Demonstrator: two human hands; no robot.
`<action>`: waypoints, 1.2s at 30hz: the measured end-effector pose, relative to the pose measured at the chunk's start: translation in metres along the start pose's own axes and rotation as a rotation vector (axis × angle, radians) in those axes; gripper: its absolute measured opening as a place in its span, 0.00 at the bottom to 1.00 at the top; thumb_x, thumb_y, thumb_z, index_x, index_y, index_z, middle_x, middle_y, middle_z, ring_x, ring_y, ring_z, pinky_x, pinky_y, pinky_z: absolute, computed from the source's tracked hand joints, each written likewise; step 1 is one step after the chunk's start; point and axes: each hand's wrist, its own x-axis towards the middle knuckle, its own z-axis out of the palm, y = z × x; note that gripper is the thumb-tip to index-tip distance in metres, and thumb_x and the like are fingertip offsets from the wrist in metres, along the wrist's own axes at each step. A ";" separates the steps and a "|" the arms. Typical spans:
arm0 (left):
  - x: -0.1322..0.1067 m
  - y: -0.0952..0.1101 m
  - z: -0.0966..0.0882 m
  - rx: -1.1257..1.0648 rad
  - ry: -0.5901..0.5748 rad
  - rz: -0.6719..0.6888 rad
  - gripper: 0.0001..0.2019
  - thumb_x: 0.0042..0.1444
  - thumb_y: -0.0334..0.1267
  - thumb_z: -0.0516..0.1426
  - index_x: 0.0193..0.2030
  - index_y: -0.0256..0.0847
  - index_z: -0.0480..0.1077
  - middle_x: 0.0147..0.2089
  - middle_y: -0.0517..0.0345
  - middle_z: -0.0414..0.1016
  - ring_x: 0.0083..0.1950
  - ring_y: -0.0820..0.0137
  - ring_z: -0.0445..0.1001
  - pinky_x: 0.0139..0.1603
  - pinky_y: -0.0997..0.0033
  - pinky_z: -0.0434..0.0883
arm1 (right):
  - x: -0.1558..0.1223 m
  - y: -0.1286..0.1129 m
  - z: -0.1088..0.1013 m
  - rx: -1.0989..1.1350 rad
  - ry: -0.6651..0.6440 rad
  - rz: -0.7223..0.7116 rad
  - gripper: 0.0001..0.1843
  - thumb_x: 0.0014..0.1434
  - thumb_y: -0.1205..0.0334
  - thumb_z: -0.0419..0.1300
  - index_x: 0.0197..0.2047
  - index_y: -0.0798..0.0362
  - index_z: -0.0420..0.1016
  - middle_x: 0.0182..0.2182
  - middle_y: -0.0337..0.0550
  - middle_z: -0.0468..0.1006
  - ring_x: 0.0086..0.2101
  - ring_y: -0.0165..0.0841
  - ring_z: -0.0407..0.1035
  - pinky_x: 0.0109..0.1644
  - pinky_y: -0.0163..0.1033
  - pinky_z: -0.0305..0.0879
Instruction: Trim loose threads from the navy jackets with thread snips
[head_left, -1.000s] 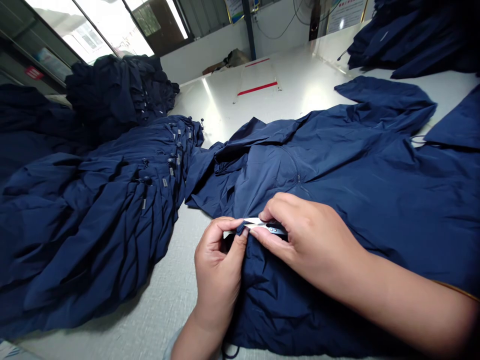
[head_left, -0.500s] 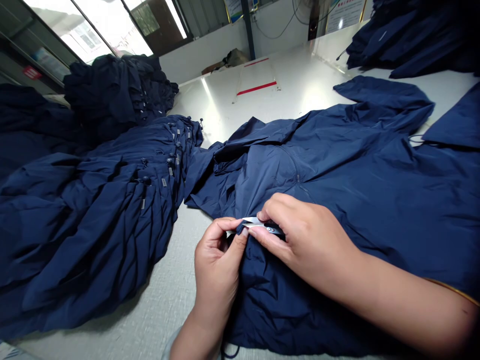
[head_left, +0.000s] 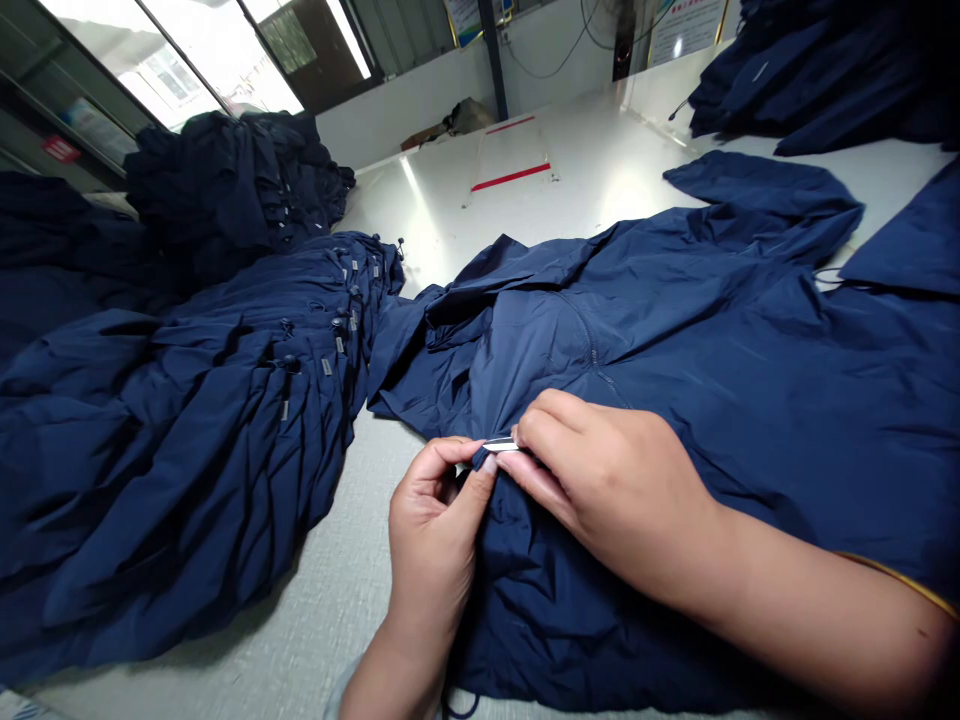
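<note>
A navy jacket [head_left: 697, 380] lies spread across the table in front of me. Between thumb and forefinger, my left hand [head_left: 435, 520] pinches a small fold of its fabric near the edge. My right hand [head_left: 615, 480] is closed around thread snips [head_left: 504, 445], whose blades point left and touch the pinched fold. Only the narrow metal blades show, pressed nearly together; the handles are hidden in my palm. What lies exactly between the blade tips is too small to make out.
Left of the jacket is a layered row of navy garments [head_left: 195, 420] with cord stoppers and small pale tags. Behind it rises another dark heap [head_left: 232, 180]. More garments [head_left: 832, 80] are piled at the back right. Red tape [head_left: 511, 178] marks the white table [head_left: 600, 150].
My right fingers have squeezed inward, and the snips' blades have come together at the fold. The left hand keeps its pinch in the same place.
</note>
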 end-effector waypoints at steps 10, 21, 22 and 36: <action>-0.001 0.003 -0.001 -0.160 -0.015 -0.200 0.09 0.50 0.39 0.68 0.36 0.40 0.76 0.33 0.60 0.78 0.32 0.76 0.73 0.34 0.79 0.70 | 0.005 0.013 0.002 0.031 -0.011 0.147 0.13 0.67 0.53 0.55 0.35 0.51 0.71 0.32 0.39 0.75 0.29 0.31 0.69 0.28 0.39 0.47; -0.001 0.001 -0.003 -0.222 -0.080 -0.230 0.09 0.54 0.41 0.65 0.40 0.41 0.76 0.34 0.59 0.77 0.35 0.72 0.75 0.38 0.75 0.72 | 0.009 0.009 0.003 0.284 -0.097 0.266 0.13 0.65 0.50 0.56 0.43 0.50 0.72 0.39 0.41 0.76 0.37 0.34 0.72 0.41 0.38 0.64; -0.001 0.000 -0.003 -0.212 -0.070 -0.220 0.09 0.55 0.42 0.65 0.41 0.42 0.75 0.35 0.58 0.77 0.35 0.72 0.75 0.37 0.75 0.72 | 0.008 0.008 0.004 0.323 -0.111 0.267 0.14 0.64 0.49 0.57 0.45 0.50 0.72 0.41 0.41 0.76 0.38 0.35 0.73 0.42 0.38 0.65; 0.046 -0.040 -0.031 0.955 -0.324 0.188 0.24 0.63 0.40 0.55 0.66 0.50 0.63 0.72 0.51 0.55 0.74 0.54 0.49 0.68 0.34 0.26 | 0.004 0.046 0.038 0.073 -0.513 0.259 0.30 0.66 0.38 0.46 0.59 0.46 0.73 0.49 0.49 0.80 0.48 0.44 0.75 0.47 0.46 0.70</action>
